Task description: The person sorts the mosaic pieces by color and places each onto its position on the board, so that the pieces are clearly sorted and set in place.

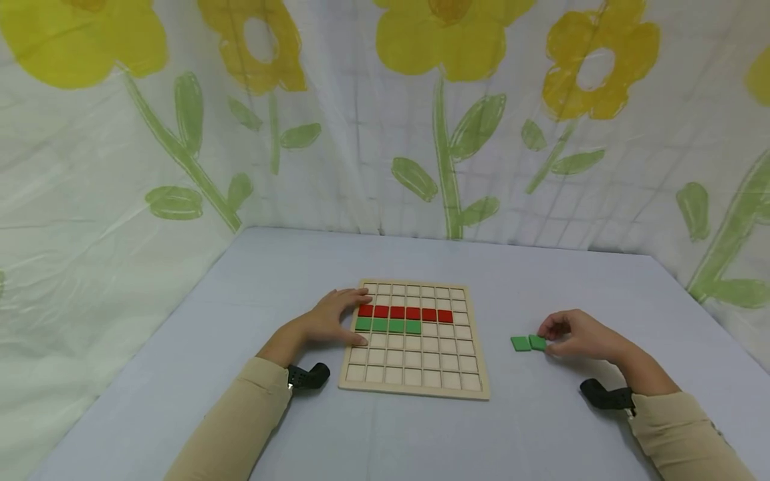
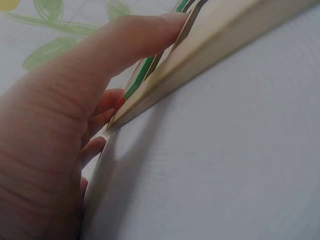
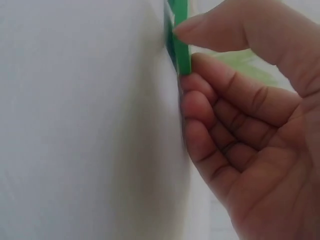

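A wooden grid board (image 1: 415, 391) lies flat on the table. One row of it holds several red tiles (image 1: 397, 312), and just below them runs a row of green tiles (image 1: 388, 326) starting at the left side. My left hand (image 1: 327, 317) rests on the board's left edge with fingers and thumb spread, the thumb over the frame in the left wrist view. To the right of the board, my right hand (image 1: 580, 335) pinches a green tile (image 1: 537, 343) between thumb and forefinger, tilted up at its edge. Another green tile (image 1: 520, 343) lies flat immediately left of it.
The table (image 1: 289, 434) is covered in a pale cloth. Behind it hangs a white curtain (image 1: 349, 147) painted with yellow flowers. Both wrists wear black straps with small devices, the left device (image 1: 309, 376) close beside the board and the right device (image 1: 601, 395) over the cloth.
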A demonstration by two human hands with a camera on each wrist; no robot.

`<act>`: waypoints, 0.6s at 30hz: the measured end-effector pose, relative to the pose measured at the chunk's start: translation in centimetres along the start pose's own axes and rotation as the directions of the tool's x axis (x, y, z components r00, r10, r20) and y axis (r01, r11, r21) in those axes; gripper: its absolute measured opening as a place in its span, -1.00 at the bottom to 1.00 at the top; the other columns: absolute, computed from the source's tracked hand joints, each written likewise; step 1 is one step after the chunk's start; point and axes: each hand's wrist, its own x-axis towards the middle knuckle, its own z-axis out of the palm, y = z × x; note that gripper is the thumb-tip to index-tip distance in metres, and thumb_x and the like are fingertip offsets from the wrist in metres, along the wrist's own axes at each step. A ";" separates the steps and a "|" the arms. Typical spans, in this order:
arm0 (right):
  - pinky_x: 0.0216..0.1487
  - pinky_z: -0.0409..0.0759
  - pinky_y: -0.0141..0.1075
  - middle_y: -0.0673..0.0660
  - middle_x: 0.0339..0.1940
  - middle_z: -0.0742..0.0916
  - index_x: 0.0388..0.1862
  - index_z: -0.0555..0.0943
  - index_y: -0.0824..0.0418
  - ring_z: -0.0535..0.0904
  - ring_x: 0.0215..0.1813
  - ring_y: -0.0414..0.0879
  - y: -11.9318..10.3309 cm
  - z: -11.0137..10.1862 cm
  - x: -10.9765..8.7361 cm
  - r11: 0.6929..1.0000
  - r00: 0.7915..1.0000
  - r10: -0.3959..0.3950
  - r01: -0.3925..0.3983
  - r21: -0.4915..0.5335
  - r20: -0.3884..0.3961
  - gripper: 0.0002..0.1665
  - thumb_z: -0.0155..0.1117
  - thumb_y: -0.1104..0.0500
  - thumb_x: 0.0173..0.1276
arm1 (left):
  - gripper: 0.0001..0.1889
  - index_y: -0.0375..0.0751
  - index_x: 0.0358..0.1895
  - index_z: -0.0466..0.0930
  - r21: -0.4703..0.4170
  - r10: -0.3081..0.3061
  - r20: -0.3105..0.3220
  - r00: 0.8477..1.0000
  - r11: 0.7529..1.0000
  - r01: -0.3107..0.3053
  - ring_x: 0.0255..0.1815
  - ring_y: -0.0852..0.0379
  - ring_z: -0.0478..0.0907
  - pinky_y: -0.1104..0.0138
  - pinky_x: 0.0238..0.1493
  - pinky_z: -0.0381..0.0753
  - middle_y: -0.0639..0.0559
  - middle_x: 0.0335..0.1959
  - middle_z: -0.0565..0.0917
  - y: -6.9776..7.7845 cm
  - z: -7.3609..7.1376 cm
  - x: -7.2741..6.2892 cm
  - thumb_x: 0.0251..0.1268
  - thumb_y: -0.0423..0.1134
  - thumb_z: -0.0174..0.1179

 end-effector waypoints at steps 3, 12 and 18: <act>-0.27 0.55 -0.48 0.10 -0.29 0.68 -0.27 0.60 0.34 0.50 -0.30 -0.42 -0.2 -0.3 -0.1 1.000 1.000 0.020 -0.020 0.001 0.009 -0.76 0.36 0.28 0.06 | -0.09 -0.01 0.40 0.18 -0.005 0.000 -0.004 1.000 1.000 0.000 0.51 -0.07 -0.07 0.01 0.51 -0.24 0.01 0.49 0.09 -0.1 0.0 0.1 -0.07 0.16 0.33; -0.26 0.52 -0.46 0.07 -0.28 0.67 -0.25 0.60 0.29 0.47 -0.28 -0.38 -0.9 -0.9 0.0 0.999 0.999 0.040 -0.039 -0.015 0.016 -0.75 0.38 0.23 0.08 | -0.10 -0.02 0.40 0.18 -0.005 0.010 -0.011 1.000 1.000 -0.010 0.51 -0.07 -0.07 0.01 0.52 -0.23 0.01 0.49 0.10 -0.1 0.1 0.0 -0.06 0.15 0.33; -0.24 0.53 -0.44 0.06 -0.28 0.67 -0.25 0.60 0.28 0.46 -0.27 -0.38 -1.4 -1.2 0.5 0.999 1.000 0.025 -0.025 -0.033 0.002 -0.77 0.36 0.22 0.11 | -0.11 0.00 0.40 0.18 0.003 0.006 -0.013 1.000 1.000 -0.006 0.51 -0.06 -0.07 0.01 0.52 -0.22 0.02 0.49 0.10 -0.3 0.2 0.0 -0.06 0.15 0.33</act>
